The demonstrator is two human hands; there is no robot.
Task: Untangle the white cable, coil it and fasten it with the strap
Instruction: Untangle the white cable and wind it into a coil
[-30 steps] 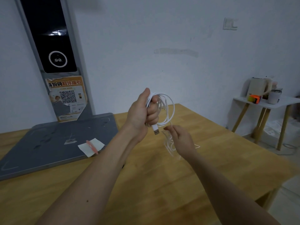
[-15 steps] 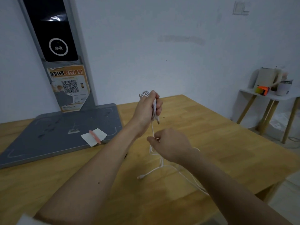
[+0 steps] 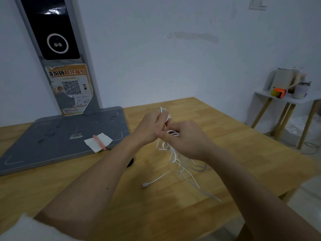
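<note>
While the left hand [image 3: 150,129] clamps the gathered loops of the thin white cable [image 3: 173,157], the right hand [image 3: 188,139] pinches a strand just beside; below both, loose cable trails onto the wooden table [image 3: 225,136]. Feed slack evenly, keeping loops matched.

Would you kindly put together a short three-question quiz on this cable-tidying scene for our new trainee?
1. True or false: both the left hand and the right hand are holding the white cable.
2. Where does the cable's free plug lie? A) on the wooden table; B) on the grey platform; C) in the left hand.
3. Fill in: the pink strap rests on a white piece of ____.

Key:
1. True; the hands meet above the table, each gripping cable.
2. A; loose loops trail down from the hands to it.
3. Paper, lying on the grey platform.
</note>
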